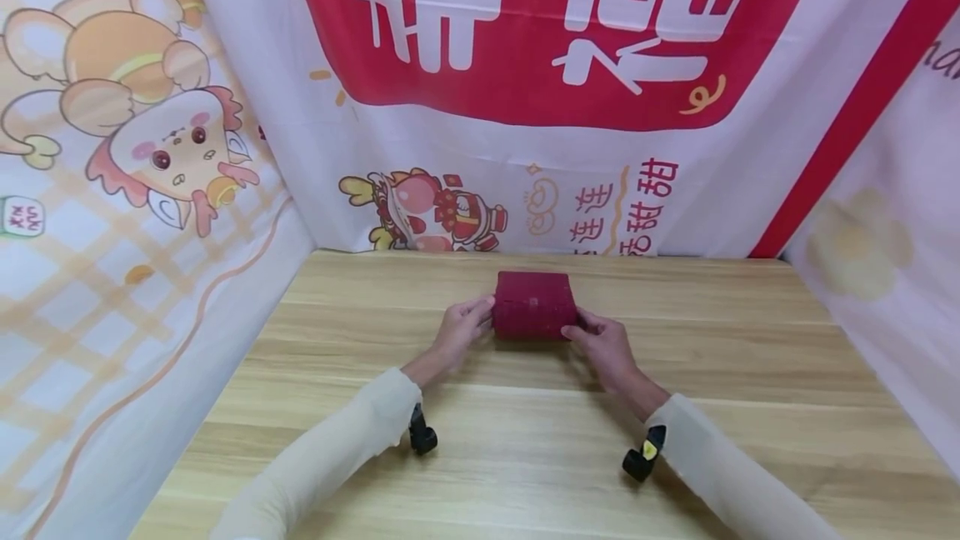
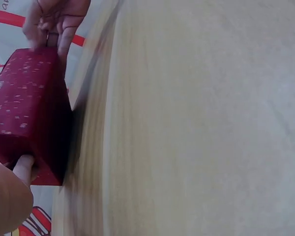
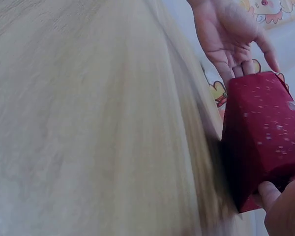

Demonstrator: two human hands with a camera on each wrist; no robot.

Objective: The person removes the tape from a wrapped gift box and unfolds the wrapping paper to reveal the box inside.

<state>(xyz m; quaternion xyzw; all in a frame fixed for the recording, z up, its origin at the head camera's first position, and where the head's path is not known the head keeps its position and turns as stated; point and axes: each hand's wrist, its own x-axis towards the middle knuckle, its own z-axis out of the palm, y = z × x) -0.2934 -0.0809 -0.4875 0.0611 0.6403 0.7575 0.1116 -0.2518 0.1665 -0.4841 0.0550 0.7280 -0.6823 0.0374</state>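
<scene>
A dark red box (image 1: 534,307) with a pale speckled pattern is between my two hands near the far edge of the table. On its left end, my left hand (image 1: 461,330) holds it; the right wrist view shows that hand's fingers against the box end and the thumb stretched out along the top. My right hand (image 1: 606,348) grips the opposite end, thumb at the lower front corner. In the left wrist view the box (image 2: 22,93) shows a dark shadow beside its lower edge; whether it touches the table I cannot tell.
The wood-grain table (image 1: 510,457) runs up to a printed cloth wall (image 1: 465,136) just behind the box. More printed cloth hangs on the left side (image 1: 150,298) and the right side (image 1: 885,273). Black wrist cameras hang below both sleeves.
</scene>
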